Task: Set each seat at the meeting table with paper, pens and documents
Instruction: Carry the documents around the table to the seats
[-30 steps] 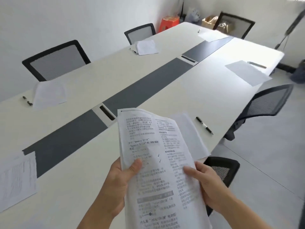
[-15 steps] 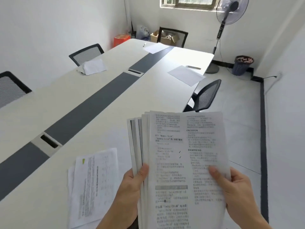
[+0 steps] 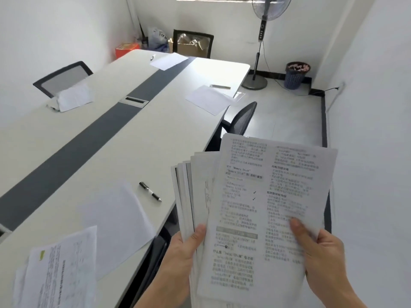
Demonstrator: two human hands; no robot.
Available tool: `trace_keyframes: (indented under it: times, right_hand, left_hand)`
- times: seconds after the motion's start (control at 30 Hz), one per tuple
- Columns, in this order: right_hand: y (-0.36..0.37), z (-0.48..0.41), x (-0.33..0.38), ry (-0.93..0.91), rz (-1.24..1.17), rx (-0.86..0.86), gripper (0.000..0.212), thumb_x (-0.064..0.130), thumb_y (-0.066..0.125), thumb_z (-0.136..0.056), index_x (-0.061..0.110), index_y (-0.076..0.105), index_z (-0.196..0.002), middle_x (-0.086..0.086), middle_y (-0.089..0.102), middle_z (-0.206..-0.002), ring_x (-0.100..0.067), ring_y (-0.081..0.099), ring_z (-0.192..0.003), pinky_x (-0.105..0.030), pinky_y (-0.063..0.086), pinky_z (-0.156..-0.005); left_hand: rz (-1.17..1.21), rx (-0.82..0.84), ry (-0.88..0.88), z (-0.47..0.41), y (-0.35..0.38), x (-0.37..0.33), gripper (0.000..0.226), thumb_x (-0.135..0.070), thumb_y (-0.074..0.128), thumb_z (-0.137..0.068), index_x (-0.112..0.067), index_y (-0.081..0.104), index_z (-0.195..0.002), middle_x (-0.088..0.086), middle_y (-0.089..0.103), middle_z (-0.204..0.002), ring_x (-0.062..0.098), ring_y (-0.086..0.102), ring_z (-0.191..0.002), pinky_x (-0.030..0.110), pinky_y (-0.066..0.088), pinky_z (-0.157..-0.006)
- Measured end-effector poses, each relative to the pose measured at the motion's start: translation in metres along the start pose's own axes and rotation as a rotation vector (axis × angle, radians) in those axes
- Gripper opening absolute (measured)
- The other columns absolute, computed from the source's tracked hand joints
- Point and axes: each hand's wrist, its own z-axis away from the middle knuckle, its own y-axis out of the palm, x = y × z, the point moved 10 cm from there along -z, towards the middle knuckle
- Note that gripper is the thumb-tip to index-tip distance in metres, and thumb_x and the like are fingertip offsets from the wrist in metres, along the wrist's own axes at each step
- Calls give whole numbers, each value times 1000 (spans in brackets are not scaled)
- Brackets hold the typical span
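Note:
Both hands hold a fanned stack of printed documents point(image 3: 262, 210) over the table's right edge. My left hand point(image 3: 182, 252) grips the stack's left side with the thumb on top. My right hand point(image 3: 320, 252) pinches the top sheet's right side. On the white meeting table point(image 3: 155, 134) a printed document point(image 3: 60, 270) lies at the near seat, beside a blank sheet point(image 3: 117, 218) and a black pen point(image 3: 150, 191). Farther along lie a blank sheet point(image 3: 208, 100) with a pen point(image 3: 220, 86), another sheet point(image 3: 169, 60) with a pen point(image 3: 152, 57), and papers point(image 3: 73, 97) on the left.
Mesh chairs stand at the right point(image 3: 240, 117), the left point(image 3: 62, 76) and the far end point(image 3: 192, 44). A grey strip with a cable hatch point(image 3: 133, 101) runs down the table. A standing fan point(image 3: 263, 41) and a waste bin point(image 3: 297, 74) stand on the floor by the far wall.
My view has swung right and moved along the table. The stack has fanned out and shifted right, off the table edge. The printed document on the table now lies behind at the left.

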Motion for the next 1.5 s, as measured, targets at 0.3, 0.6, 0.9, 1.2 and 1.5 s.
trace_keyframes:
  times: [0.3, 0.6, 0.9, 1.2, 1.5]
  right_hand:
    - [0, -112, 47, -100, 37, -217, 20, 20, 71, -80, 6, 73, -94, -6, 78, -88, -31, 74, -84, -37, 63, -67]
    - [37, -216, 95, -167, -28, -258, 11, 15, 69, -83, 11, 72, -93, 4, 79, -84, -14, 75, -72, -27, 61, -59]
    - [83, -365, 102, 26, -14, -72, 8, 8, 63, -90, 6, 68, -96, -1, 78, -83, -16, 75, -67, -35, 62, -60]
    - [185, -519, 125, 255, 161, 352, 20, 10, 62, -90, -7, 66, -98, -21, 76, -90, -29, 74, -69, -33, 60, -54]
    - [324, -531, 82, 529, 286, 764, 28, 12, 58, -90, -8, 65, -108, -26, 73, -103, -35, 74, -80, -44, 63, -67]
  left_hand:
    - [48, 59, -49, -128, 56, -47, 50, -30, 62, -77, -2, 64, -117, 24, 71, -111, 41, 68, -103, 55, 48, -97]
    - [-22, 173, -4, -232, 117, -118, 30, -25, 60, -83, -8, 71, -105, 25, 71, -107, 42, 68, -101, 55, 52, -91]
    - [-21, -25, 101, -321, 127, -163, 38, -16, 60, -82, 1, 64, -117, 25, 71, -108, 41, 69, -100, 50, 56, -88]
    - [118, -267, 193, -389, 149, -219, 38, -14, 63, -76, 6, 67, -108, 31, 71, -101, 44, 70, -88, 44, 61, -66]
    - [250, -541, 288, -374, 89, -244, 33, -15, 65, -70, -2, 71, -99, 23, 75, -94, 35, 74, -81, 38, 62, -68]
